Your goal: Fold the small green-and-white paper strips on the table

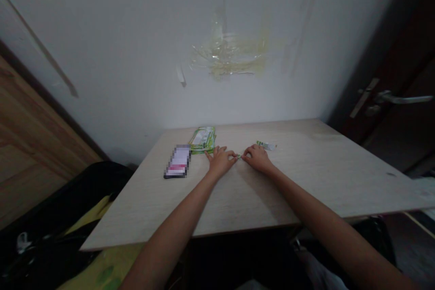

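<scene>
Bottom edge of frame, nearest: 1 yellow bag (105, 269) at lower left, w/ black plastic (50, 263) beside it; 2 forearms reach up over the desk (322, 167) to mid-frame; left hand (220, 161) has thumb & fingertips closed on the left end of a small green piece (239, 157), just below frame centre; right hand (257, 157) pinches its other end; piece is too small to read, so can't tell exact shape.

To handle it well: light, even pinch both sides, tips close together; wrists low for steadiness; piece near the desk, so a slip drops it only a little; any pull best slow & level, as a thin pc. likely bends or tears unevenly.

Count, going back: 2 hands; 1 small piece between them; 1 phone (178, 161), screen lit & blurred out, left of centre; 1 green-white strip (268, 146) just beyond right hand; 1 pile of green packets (204, 138) behind left hand, several pcs, exact no. unclear; 1 patch of clear tape (234, 56) on the wall (136, 54), upper centre; 1 door handle (404, 98), far right.
</scene>
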Action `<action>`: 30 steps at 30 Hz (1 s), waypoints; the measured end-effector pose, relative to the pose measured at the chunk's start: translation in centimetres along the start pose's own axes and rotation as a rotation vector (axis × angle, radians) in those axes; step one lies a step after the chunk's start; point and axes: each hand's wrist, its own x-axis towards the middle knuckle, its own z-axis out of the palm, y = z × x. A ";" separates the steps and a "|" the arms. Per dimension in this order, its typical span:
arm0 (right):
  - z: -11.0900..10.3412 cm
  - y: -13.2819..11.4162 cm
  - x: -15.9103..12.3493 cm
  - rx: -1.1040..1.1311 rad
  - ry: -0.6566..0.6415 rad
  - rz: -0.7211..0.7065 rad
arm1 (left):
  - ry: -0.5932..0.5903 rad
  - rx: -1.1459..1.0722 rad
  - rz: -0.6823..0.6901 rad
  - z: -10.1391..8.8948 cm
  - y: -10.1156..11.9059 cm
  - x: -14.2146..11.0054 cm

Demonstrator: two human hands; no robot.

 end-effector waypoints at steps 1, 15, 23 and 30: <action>0.0 0.0 -0.1 0.007 0.001 -0.006 | 0.004 0.002 -0.001 0.0 0.0 0.0; -0.3 -0.4 0.1 0.033 0.007 0.017 | 0.032 0.022 0.029 -0.1 0.6 0.0; -0.6 -0.7 -0.1 0.013 0.017 0.005 | 0.035 0.021 0.062 -0.1 0.7 -0.1; 0.1 -0.5 -0.1 -0.037 0.031 -0.019 | 0.044 0.019 0.062 0.4 0.6 -0.2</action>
